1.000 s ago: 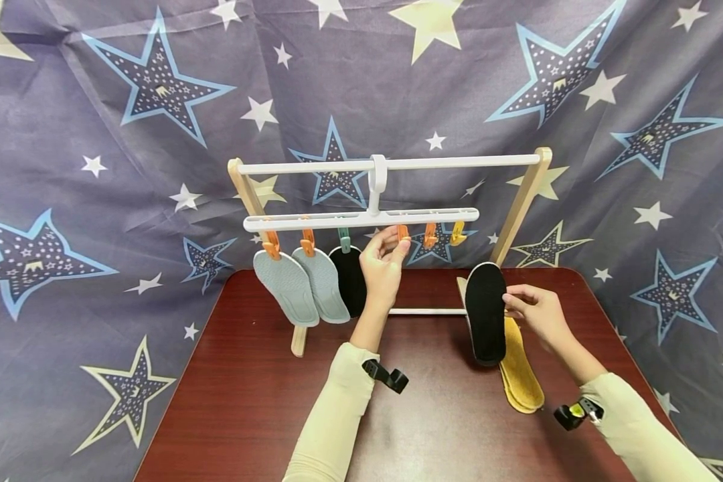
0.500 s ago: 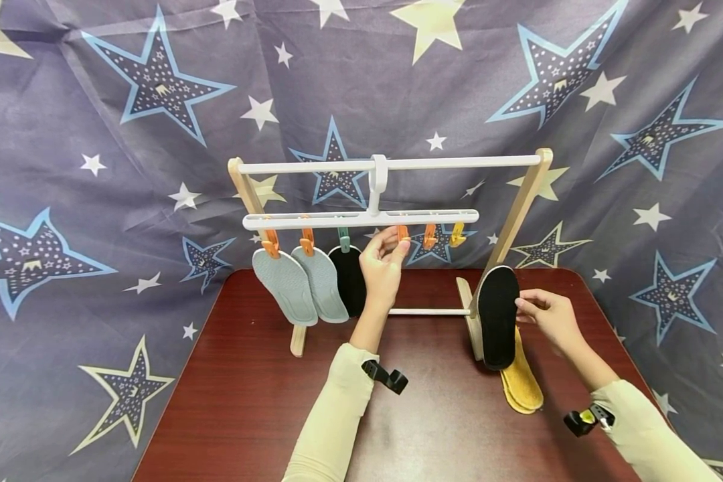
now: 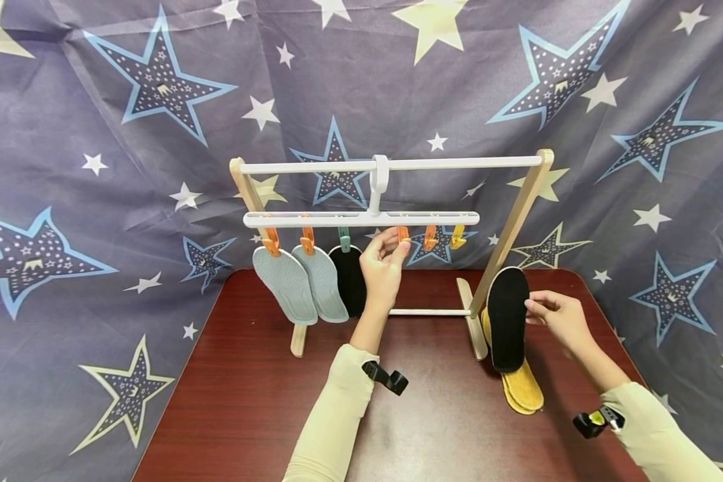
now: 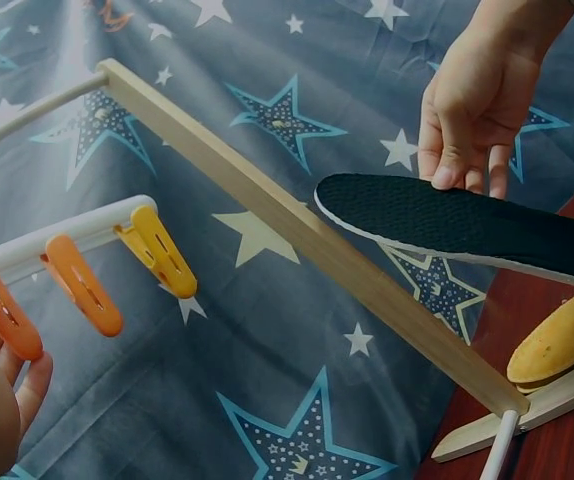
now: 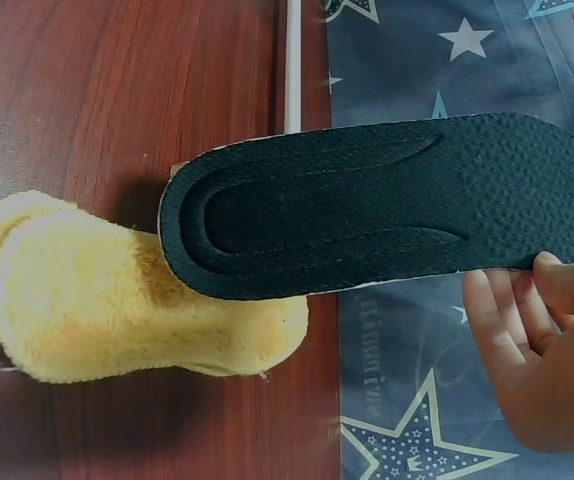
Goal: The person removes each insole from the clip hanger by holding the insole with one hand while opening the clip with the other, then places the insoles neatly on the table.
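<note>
My left hand [image 3: 381, 268] pinches an orange clothespin [image 3: 403, 233] under the right half of a white clip hanger [image 3: 313, 219]. Off to the right, my right hand [image 3: 561, 320] holds a black insole [image 3: 509, 321] by its edge, between thumb and fingers. That insole stands nearly upright in the head view and partly covers a pair of fuzzy yellow insoles [image 5: 77, 300] on the table. Two grey insoles [image 3: 286, 288] and another black insole [image 3: 347, 278] hang from the hanger's left clips, the black one partly behind my left hand. Another orange clip [image 4: 84, 287] and a yellow clip [image 4: 159, 250] hold nothing.
The hanger hooks over the white top rod [image 3: 458, 162] of a stand with wooden legs [image 3: 512, 234]. A lower white rod [image 3: 428, 312] joins the legs near the reddish-brown table [image 3: 241, 402]. A star-patterned cloth [image 3: 66, 167] surrounds the table's back and sides.
My right hand has moved right and slightly down with the black insole, away from the hanger and over the yellow pair. The left hand stays at the orange clothespin.
</note>
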A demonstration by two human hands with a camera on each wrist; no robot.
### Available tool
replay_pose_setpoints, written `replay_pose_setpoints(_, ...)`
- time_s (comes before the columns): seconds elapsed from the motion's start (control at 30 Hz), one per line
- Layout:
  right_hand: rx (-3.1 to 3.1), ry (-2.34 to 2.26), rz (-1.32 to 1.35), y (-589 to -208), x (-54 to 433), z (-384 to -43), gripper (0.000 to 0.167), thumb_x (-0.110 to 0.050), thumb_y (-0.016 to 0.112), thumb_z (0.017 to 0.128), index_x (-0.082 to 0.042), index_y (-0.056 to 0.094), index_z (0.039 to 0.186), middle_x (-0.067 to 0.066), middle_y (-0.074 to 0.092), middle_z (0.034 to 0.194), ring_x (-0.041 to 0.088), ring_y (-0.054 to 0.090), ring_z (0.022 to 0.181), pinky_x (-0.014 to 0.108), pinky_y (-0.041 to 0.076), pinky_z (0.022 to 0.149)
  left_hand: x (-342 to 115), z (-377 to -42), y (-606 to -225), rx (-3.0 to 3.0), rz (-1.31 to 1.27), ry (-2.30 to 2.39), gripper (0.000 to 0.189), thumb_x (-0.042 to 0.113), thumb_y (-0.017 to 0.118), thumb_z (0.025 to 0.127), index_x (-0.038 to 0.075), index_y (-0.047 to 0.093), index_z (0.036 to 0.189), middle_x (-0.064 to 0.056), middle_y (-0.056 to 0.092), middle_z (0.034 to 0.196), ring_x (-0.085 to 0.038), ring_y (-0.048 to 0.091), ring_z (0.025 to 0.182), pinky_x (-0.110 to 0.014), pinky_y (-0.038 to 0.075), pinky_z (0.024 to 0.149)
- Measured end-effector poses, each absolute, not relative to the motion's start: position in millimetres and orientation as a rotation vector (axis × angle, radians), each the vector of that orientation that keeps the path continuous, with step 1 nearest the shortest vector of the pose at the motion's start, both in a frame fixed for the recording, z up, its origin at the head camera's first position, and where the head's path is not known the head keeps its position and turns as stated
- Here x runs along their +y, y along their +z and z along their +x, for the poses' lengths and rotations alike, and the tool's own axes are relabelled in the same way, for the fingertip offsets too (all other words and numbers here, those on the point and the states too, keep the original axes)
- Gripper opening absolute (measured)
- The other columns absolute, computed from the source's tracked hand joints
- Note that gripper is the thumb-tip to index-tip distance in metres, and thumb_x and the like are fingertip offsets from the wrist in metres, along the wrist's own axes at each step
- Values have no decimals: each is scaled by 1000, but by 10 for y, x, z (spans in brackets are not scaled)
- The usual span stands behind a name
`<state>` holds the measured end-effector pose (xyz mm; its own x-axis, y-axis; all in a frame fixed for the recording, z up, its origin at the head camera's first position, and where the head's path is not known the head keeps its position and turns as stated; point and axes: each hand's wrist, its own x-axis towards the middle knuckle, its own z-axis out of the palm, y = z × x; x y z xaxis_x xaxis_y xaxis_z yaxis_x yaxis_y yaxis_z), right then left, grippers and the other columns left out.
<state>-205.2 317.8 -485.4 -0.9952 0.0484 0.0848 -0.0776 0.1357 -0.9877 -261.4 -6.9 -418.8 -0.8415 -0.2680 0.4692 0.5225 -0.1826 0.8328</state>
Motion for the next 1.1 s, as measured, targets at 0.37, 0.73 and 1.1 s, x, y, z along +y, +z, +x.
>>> replay_pose_setpoints(0.37, -2362, 1937, -41, -4845, 3261, -2003, 9, 3, 63, 97, 7, 69, 102, -15, 72, 77, 3, 70, 67, 22, 62, 60, -66, -2604, -4186, -1593, -290, -2062, 31, -5, 74, 88, -14, 67, 116, -36, 67, 102, -4, 66, 84, -19, 60, 76)
replay_pose_setpoints(0.73, -2515, 1823, -88, -4858, 3297, -2008, 29, 3, 62, 97, 25, 57, 114, -20, 68, 76, 4, 69, 66, 26, 63, 61, -68, -2600, -4183, -1588, -299, -2066, 30, -5, 73, 88, -14, 67, 116, -36, 67, 102, -4, 67, 85, -20, 61, 77)
replay_pose_setpoints(1.1, -2587, 1857, -113, -4898, 3346, -2027, 34, 3, 59, 99, 29, 51, 119, -12, 67, 76, 8, 69, 63, 27, 63, 61, -68, -2609, -4191, -1586, -293, -2064, 29, -6, 73, 88, -14, 67, 115, -36, 68, 101, -4, 66, 83, -17, 60, 75)
